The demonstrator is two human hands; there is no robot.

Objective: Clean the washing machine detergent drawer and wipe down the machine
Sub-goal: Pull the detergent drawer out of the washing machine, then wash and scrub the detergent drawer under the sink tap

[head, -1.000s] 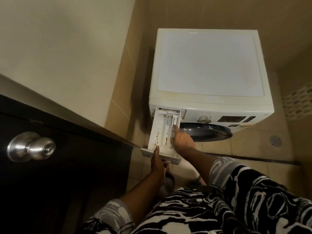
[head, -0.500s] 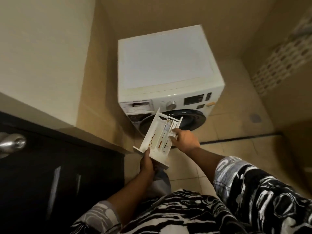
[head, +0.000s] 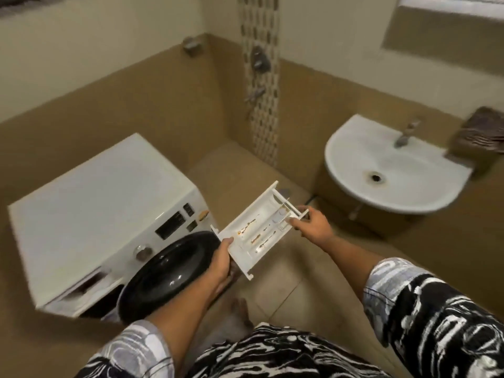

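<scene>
The white detergent drawer [head: 259, 227] is out of the machine and held in the air between my hands, its open side up, with orange-brown residue streaks in its compartments. My left hand [head: 219, 264] grips its front end from below, thumb on the rim. My right hand [head: 311, 223] pinches the far end of the drawer. The white front-loading washing machine [head: 101, 205] stands at the left, with a dark round door [head: 169, 271] and an open, empty drawer slot [head: 90, 282] at its upper corner.
A white wall basin [head: 354, 197] with a tap [head: 403, 136] is at the right, a little beyond the drawer. A patterned cloth [head: 482, 129] lies beside it. Shower fittings [head: 259, 61] hang on the tiled wall. Beige floor tiles lie below, with my bare foot [head: 237, 309] on them.
The drawer has come fully out of the machine's slot. I have turned right with it, and the basin has come into view. Both hands keep their hold.
</scene>
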